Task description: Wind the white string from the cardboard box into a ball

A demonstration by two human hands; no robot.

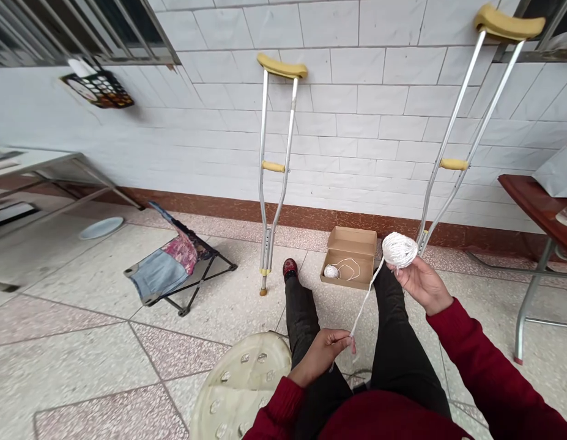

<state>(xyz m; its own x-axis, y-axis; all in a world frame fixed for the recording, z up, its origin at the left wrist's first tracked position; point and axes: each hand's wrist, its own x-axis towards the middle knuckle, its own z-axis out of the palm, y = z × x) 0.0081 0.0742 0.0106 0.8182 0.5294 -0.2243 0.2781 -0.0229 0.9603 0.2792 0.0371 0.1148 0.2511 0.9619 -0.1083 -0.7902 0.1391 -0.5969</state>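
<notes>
A ball of white yarn (pixel 399 250) is held up in my right hand (pixel 423 284), fingers closed round its lower side. From the ball a strand of yarn (pixel 366 304) runs down to the left. My left hand (pixel 326 351), low over my thigh, pinches that strand between thumb and fingers. On the floor between my feet stands an open cardboard box (pixel 352 241). Inside it lie a smaller ball of white yarn (pixel 331 271) and a loose loop of strand.
Two crutches (pixel 273 167) (pixel 454 164) lean on the tiled wall. A pale plastic stool (pixel 246 391) is at my left, with a folding chair (pixel 166 275) beyond it. A red-brown table (pixel 524 198) stands right, another table (pixel 30 160) far left.
</notes>
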